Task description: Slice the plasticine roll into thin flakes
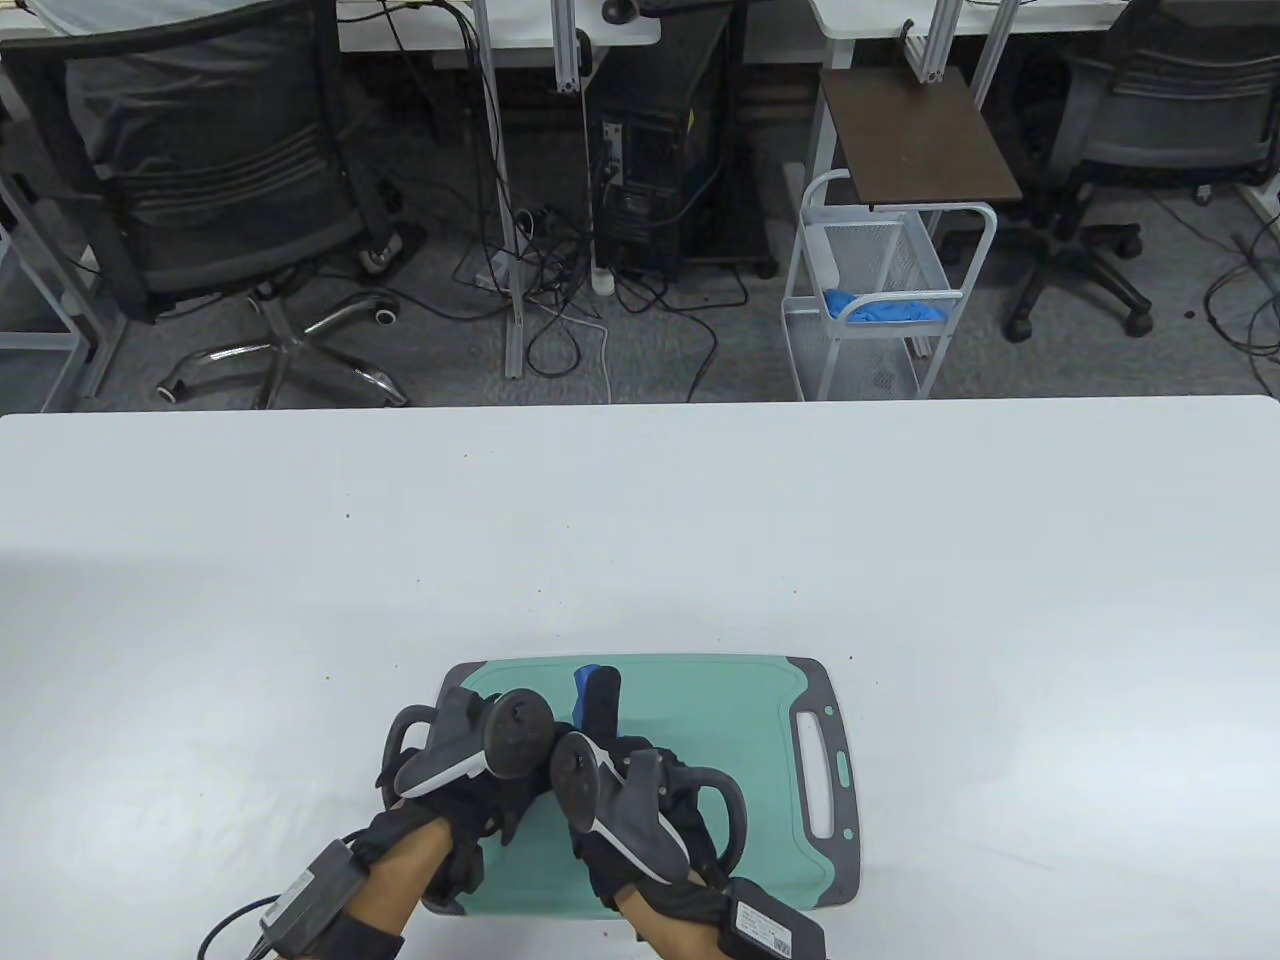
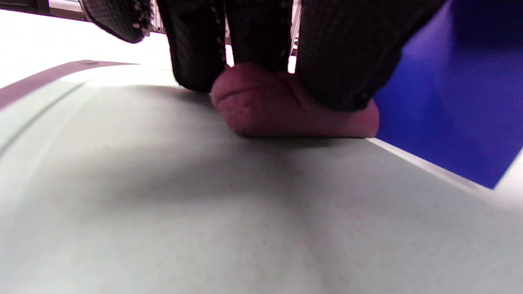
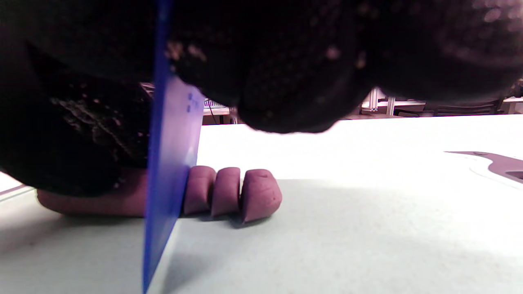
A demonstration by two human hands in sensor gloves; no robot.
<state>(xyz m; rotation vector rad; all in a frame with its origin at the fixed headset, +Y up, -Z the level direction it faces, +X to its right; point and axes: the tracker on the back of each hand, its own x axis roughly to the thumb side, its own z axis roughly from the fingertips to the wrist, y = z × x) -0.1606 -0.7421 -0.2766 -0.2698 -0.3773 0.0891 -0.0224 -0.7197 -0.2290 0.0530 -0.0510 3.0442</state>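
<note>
A dull purple plasticine roll [image 3: 122, 202] lies on the green cutting board [image 1: 720, 690]. Three cut slices [image 3: 231, 192] stand at its right end. My left hand [image 1: 470, 760] presses its fingers [image 2: 196, 49] down on the roll [image 2: 286, 110]. My right hand [image 1: 640, 790] grips a blue plastic blade [image 3: 167, 171], also seen in the table view [image 1: 583, 690] and the left wrist view [image 2: 453, 102]. The blade stands upright through the roll with its edge on the board. In the table view the hands hide the roll.
The board has a grey rim and a handle slot [image 1: 815, 780] on its right side. It lies near the front edge of a white table [image 1: 640, 520]. Chairs, a wire cart [image 1: 870, 290] and cables stand on the floor beyond the far edge.
</note>
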